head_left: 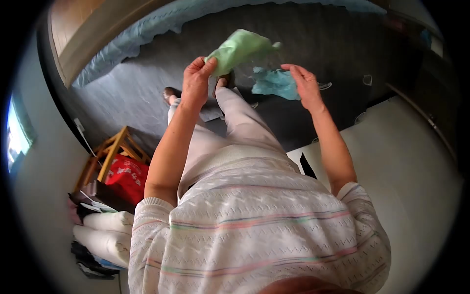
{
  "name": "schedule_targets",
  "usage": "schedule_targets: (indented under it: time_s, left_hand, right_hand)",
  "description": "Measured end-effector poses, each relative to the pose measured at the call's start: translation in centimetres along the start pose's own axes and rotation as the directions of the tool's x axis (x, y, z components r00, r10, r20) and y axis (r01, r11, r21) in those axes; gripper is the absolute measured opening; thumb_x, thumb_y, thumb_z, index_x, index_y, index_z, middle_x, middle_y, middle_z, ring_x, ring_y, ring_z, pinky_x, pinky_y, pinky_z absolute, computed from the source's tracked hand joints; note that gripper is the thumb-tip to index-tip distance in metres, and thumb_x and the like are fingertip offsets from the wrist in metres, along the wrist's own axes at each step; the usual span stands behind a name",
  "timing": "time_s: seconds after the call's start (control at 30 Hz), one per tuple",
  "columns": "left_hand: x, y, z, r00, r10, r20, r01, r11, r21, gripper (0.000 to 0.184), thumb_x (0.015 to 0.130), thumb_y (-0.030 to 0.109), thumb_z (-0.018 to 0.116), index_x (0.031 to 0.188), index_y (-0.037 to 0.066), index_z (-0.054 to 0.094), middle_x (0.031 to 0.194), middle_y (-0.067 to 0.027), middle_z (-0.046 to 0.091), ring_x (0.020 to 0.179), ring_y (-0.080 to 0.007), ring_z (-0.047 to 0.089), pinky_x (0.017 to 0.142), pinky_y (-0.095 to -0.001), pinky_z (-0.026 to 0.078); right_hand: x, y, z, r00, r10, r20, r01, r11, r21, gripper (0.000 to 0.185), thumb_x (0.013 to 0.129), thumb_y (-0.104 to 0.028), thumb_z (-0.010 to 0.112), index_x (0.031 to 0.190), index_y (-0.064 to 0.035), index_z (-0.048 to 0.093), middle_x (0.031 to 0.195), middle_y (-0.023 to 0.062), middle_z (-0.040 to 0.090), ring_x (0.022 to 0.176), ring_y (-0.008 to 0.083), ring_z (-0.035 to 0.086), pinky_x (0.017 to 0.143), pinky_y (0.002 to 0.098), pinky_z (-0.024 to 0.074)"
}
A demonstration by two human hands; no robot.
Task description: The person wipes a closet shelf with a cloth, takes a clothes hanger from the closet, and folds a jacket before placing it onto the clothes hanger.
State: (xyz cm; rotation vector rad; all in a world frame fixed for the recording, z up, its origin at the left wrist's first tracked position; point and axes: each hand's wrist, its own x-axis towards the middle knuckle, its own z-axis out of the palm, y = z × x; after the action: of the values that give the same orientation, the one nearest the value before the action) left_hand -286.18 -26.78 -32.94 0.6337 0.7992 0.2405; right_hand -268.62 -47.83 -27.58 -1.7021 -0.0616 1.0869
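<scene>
My left hand (197,83) is closed on one end of a pale green crumpled piece (242,48), its thumb pressed on top. The piece spreads to the right in the air above the dark floor; it is thin, and whether it is cloth or a plastic bag I cannot tell. To the right, my right hand (306,85) has its fingers bent round the edge of a crumpled light blue cloth (275,83). That blue cloth hangs to the left of the fingers, below the green piece. The right thumb is partly hidden.
Beyond my feet (223,83) a light blue bed skirt (122,49) runs along a wooden bed edge (81,34). At left stands a wooden rack (110,152) with a red bag (128,177), near white rolled bundles (105,240). A pale surface (406,166) lies at right.
</scene>
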Motion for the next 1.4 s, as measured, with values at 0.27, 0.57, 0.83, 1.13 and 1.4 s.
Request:
schedule_targets:
  time_s: [0.27, 0.57, 0.83, 1.13, 1.4]
  left_hand:
    - [6.8, 2.9, 9.3, 0.967, -0.216, 0.134, 0.23, 0.968, -0.1, 0.014, 0.089, 0.011, 0.05, 0.101, 0.006, 0.055, 0.086, -0.0054, 0.061, 0.077, -0.0171, 0.06, 0.07, -0.0312, 0.051]
    - [15.6, 6.7, 18.5, 0.869, -0.353, 0.348, 0.427, 0.889, -0.166, 0.035, 0.092, 0.018, 0.043, 0.125, 0.007, 0.042, 0.124, -0.0116, 0.048, 0.113, -0.0271, 0.047, 0.095, -0.0429, 0.041]
    - [24.7, 1.7, 30.4, 0.756, -0.546, 0.362, 0.504, 0.838, 0.21, 0.036, 0.092, 0.018, 0.044, 0.126, 0.007, 0.044, 0.118, -0.0094, 0.052, 0.107, -0.0254, 0.052, 0.089, -0.0383, 0.045]
    - [31.2, -11.2, 51.1, 0.812, -0.552, 0.191, 0.375, 0.743, 0.554, 0.032, 0.091, 0.012, 0.046, 0.122, 0.004, 0.05, 0.11, -0.0093, 0.056, 0.098, -0.0202, 0.056, 0.083, -0.0319, 0.047]
    - [34.0, -19.4, 67.2, 0.776, -0.56, 0.29, 0.173, 0.631, 0.757, 0.028, 0.089, 0.011, 0.048, 0.115, 0.003, 0.055, 0.102, -0.004, 0.06, 0.09, -0.0114, 0.056, 0.079, -0.0245, 0.046]
  right_hand:
    - [0.0, 0.1, -11.3, 0.962, -0.029, -0.273, 0.087, 0.975, 0.203, 0.021, 0.084, -0.016, 0.062, 0.102, -0.0039, 0.063, 0.088, -0.0028, 0.059, 0.081, 0.004, 0.05, 0.072, 0.0181, 0.0399]
    - [0.9, -1.0, -24.4, 0.812, 0.031, -0.583, 0.19, 0.93, 0.315, 0.023, 0.086, -0.016, 0.059, 0.105, -0.0043, 0.062, 0.094, -0.0007, 0.06, 0.086, 0.0065, 0.053, 0.076, 0.0211, 0.0428]
    - [0.7, 1.3, -35.5, 0.603, 0.143, -0.785, 0.334, 0.848, 0.412, 0.022, 0.085, -0.015, 0.059, 0.103, -0.003, 0.062, 0.093, 0.0011, 0.059, 0.084, 0.0089, 0.053, 0.075, 0.0221, 0.043]
    - [5.6, 3.3, -56.4, 0.529, 0.289, -0.798, 0.356, 0.778, 0.518, 0.024, 0.086, -0.017, 0.058, 0.105, -0.0024, 0.061, 0.09, 0.0005, 0.059, 0.077, 0.0092, 0.053, 0.067, 0.0213, 0.0423]
    - [5.4, -0.6, -76.3, 0.465, 0.416, -0.782, 0.264, 0.778, 0.571, 0.025, 0.088, -0.017, 0.054, 0.111, -0.0063, 0.056, 0.099, 0.0028, 0.057, 0.089, 0.0144, 0.055, 0.071, 0.0304, 0.0475]
